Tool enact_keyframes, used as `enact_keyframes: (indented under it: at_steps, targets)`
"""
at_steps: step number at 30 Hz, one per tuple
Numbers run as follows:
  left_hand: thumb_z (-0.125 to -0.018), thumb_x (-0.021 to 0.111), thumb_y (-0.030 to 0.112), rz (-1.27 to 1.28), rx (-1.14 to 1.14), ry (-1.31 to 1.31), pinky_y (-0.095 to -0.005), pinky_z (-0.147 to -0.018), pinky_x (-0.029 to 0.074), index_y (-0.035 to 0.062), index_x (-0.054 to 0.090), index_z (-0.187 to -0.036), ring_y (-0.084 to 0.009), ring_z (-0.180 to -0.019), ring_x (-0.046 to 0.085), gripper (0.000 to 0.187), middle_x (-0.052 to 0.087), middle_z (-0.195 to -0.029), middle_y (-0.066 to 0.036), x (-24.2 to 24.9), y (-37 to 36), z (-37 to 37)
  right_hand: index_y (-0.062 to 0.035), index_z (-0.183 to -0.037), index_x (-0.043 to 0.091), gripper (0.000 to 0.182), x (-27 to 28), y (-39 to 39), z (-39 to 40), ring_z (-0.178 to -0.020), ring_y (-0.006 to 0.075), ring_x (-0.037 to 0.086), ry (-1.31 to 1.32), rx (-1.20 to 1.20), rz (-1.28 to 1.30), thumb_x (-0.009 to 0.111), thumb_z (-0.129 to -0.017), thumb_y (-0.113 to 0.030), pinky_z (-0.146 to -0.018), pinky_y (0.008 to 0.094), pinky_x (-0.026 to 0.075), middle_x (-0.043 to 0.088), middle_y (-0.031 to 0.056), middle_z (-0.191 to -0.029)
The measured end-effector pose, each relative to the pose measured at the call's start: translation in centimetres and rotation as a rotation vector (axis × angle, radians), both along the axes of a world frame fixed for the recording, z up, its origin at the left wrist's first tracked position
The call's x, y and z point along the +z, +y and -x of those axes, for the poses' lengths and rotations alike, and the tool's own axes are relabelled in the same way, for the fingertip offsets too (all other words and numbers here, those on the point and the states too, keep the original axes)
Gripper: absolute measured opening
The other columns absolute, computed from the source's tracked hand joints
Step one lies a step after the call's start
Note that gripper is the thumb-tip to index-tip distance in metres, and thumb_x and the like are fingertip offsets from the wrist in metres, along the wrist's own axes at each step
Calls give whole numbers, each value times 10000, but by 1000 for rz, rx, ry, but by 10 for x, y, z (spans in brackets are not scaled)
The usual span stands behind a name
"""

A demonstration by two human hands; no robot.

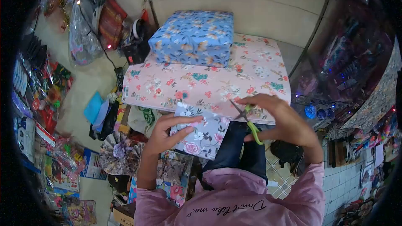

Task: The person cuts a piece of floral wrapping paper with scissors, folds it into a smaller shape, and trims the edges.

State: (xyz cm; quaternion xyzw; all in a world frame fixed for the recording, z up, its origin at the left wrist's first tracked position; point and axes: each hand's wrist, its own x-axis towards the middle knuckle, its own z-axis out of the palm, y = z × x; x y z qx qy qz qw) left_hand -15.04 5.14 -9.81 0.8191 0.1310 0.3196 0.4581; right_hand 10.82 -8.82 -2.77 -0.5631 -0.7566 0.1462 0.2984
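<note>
One grey floral piece sits at the centre of my dial, twelve o'clock pointing away from the wearer. It is tilted, overlapping the near edge of the pink floral paper and reaching out over the lap. From my end I can't tell whether it's a loose sheet or a flat packet.

I have two hands in view. At nine o'clock, the left hand has its index finger and thumb stretched over the piece, spread apart; what the other fingers do underneath is hidden, so I can't tell whether it grips or merely steadies. At two o'clock, the right hand is curled round one pair of green-handled scissors, blades parted and pointing at ten o'clock, just beside the piece rather than on it.

I read the step in hand as readying a cut. To my eye, the next move calls for a taut, steady edge and left fingers kept off the blade line.

Beyond that, at twelve o'clock, I see the pink floral paper, its layers too fine for me to count, with one blue floral box resting on it. At nine, well apart from the scissors, is one pleated rosette. Out near four lies tiled floor.
</note>
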Motion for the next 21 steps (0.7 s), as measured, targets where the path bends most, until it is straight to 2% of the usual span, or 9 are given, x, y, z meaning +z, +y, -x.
enact_keyframes:
  at_steps: [2,5,9,10,13,14,17,18,21]
  targets:
    - [-811,640,32,-54,-15,-20,-285,-778,433,40,656,-1101,-126,-866,607,291,668,-1079,-93,4,3,-20,-47,-1222,537,619,6,-4,-25,-1010,258,575,-6,-85,6,743,-640,-85,-897,348,435,605,131,-1102]
    - [-815,637,36,-75,-37,-79,-281,-780,419,55,649,-1117,-111,-859,599,303,671,-1075,-79,14,0,-52,-43,-1247,488,622,7,-8,-63,-1020,299,570,-32,-137,-58,715,-670,-99,-916,368,430,602,158,-1072]
    - [-827,628,29,11,-19,-203,-291,-933,384,10,595,-1166,-152,-1013,572,341,626,-1147,-106,24,1,-86,-21,-1183,547,537,13,-8,-104,-964,272,600,17,-473,-38,721,-684,-118,-853,358,458,617,153,-1078]
    - [-830,622,12,-75,-54,-201,-297,-985,355,-18,526,-1228,-168,-1107,522,410,570,-1218,-126,23,9,-92,-6,-1148,557,517,13,-4,-116,-922,283,609,26,-474,-76,735,-678,-131,-820,359,469,629,154,-1033]
    - [-824,626,0,-18,15,-312,-306,-975,369,-24,476,-1267,-161,-1146,487,468,532,-1251,-129,27,13,-118,-4,-1141,562,523,15,8,-148,-897,298,615,-119,-408,41,740,-666,-131,-794,368,480,635,160,-972]
    - [-817,622,-21,-66,17,-241,-320,-981,378,-25,372,-1337,-166,-1178,456,577,435,-1338,-133,28,20,-122,-13,-1105,605,478,14,11,-154,-918,304,599,-96,-378,94,747,-669,-150,-821,375,455,626,167,-956]
    - [-812,620,-33,109,11,-342,-322,-992,375,-12,274,-1389,-186,-1186,457,673,334,-1413,-136,38,24,-144,-29,-1081,640,442,-9,20,-179,-986,305,561,-290,-368,-26,748,-679,-176,-867,380,415,609,161,-991]
    - [-815,607,-48,103,4,-342,-315,-990,382,6,182,-1421,-198,-1200,450,741,244,-1459,-133,37,31,-149,-30,-1081,639,436,-5,23,-179,-1003,310,545,-344,-358,21,743,-687,-186,-873,383,405,601,157,-998]
    - [-820,601,-51,51,15,-330,-314,-978,395,21,193,-1419,-197,-1195,461,728,240,-1464,-131,41,42,-162,-31,-1090,636,426,6,32,-178,-1010,311,522,-493,-328,104,728,-706,-190,-886,381,373,587,153,-1008]
